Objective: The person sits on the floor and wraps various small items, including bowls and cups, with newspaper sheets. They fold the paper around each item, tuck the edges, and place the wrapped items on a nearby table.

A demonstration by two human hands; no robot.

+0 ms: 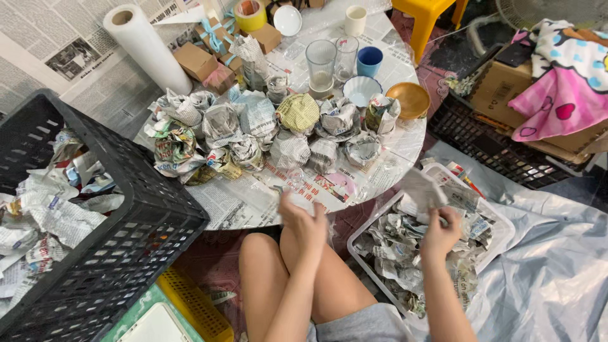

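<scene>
Right hand (439, 233) was raised over the white basket (500, 244), fingers pinched shut on a crumpled sheet of newspaper (423, 189) that stood up above the hand. The sheet looked blurred, so I could not tell how many layers were in the pinch. Directly below and around that hand the basket held a loose heap of crumpled newspaper.

Left hand (305, 221) sat inboard of the right, over the knees at the near edge of the round table (234, 209). Fingers were loosely apart and I saw nothing gripped in it; it was blurred, so I logged that as probable only.

Ahead of the left hand, the table carried a cluster of paper-wrapped bundles (297, 114), with 2 clear glasses (321, 63), a blue cup (369, 61) and a wooden bowl (409, 99) further out. Well left of both hands stood a black crate (126, 190) with more crumpled paper.

Judgement on doing this well: lift 1 sheet clear of the heap before pulling sideways, since neighbours could drag along. The free hand should take the opposite edge so the sheet opens flat and does not tear.
</scene>
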